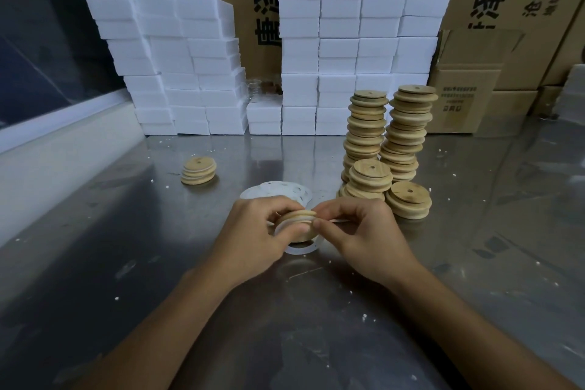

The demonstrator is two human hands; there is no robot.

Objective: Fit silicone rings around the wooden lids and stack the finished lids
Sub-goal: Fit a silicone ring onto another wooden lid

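My left hand (pixel 253 233) grips a round wooden lid (pixel 299 218) held on edge just above the steel table. A white silicone ring (pixel 302 248) hangs partly round the lid, and its lower loop droops under my fingers. My right hand (pixel 357 231) pinches the ring at the lid's right rim. Behind my hands lies a loose pile of white rings (pixel 285 190). A short stack of lids (pixel 198 170) sits at the left. Two tall stacks of lids (pixel 367 130) (pixel 408 130) and two low ones (pixel 370 179) (pixel 410 204) stand at the right.
White foam blocks (pixel 196 73) are piled in walls along the back of the steel table (pixel 126 247). Cardboard boxes (pixel 462 98) stand at the back right. White crumbs dot the tabletop. A pale ledge (pixel 63 142) runs along the left side.
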